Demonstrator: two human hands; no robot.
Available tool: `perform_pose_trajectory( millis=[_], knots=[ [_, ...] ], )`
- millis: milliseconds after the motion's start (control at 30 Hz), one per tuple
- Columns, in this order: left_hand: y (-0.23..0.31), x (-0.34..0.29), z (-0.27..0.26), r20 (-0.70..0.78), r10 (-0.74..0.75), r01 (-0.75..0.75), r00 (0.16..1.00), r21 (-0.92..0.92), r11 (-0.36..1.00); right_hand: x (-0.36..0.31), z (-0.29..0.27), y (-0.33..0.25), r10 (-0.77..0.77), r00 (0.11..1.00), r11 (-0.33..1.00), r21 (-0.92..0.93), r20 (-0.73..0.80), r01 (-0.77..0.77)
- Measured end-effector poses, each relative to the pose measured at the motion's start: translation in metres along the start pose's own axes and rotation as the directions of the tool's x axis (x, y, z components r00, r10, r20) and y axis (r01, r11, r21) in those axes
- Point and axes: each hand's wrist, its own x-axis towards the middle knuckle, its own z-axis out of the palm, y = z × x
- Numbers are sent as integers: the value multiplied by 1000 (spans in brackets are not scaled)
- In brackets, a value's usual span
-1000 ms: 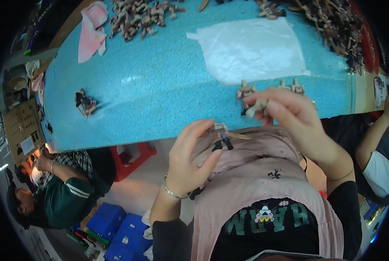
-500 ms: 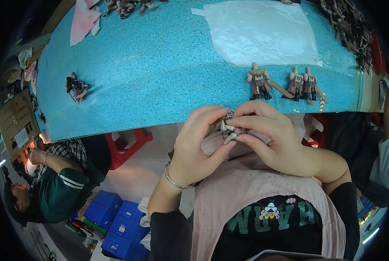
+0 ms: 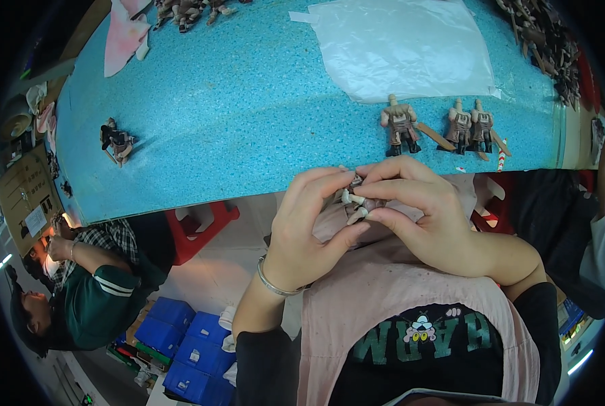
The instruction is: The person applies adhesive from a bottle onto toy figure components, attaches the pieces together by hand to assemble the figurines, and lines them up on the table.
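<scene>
Between my two hands, just off the near edge of the blue table, is a small toy figure (image 3: 355, 199) with pale limbs and brownish parts. My left hand (image 3: 310, 220) closes its fingers and thumb on one side of it. From the other side my right hand (image 3: 421, 210) pinches it between thumb and fingers. Much of the figure is hidden behind my fingers. Beyond my right hand, three similar figures lie on the table: a larger figure (image 3: 400, 126) with a brown blade-like piece, and a pair (image 3: 470, 127) side by side.
One more figure (image 3: 117, 141) lies at the table's left. A clear plastic sheet (image 3: 407, 51) covers part of the far side. Dark figure parts (image 3: 546, 47) are heaped at far right. A pink-stained cloth (image 3: 125, 40) hangs far left. Another person (image 3: 99, 304) works at left, near blue bins (image 3: 197, 355).
My hands keep their grip on the figure with only slight finger movement. The view has shifted a little, moving the table's things slightly left.
</scene>
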Motion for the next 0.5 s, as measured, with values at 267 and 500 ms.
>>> perform_pose_trajectory(
  millis=[267, 500],
  knots=[
    [-16, -2, 2, -67, -54, 42, 996, -169, 985, 0, 2, -1, 154, 988, 981, 122, -1, -153],
    [-15, -4, 6, -80, -48, 35, 996, -156, 987, 0, 2, 1, 107, 994, 986, 134, -25, -103]
  ],
)
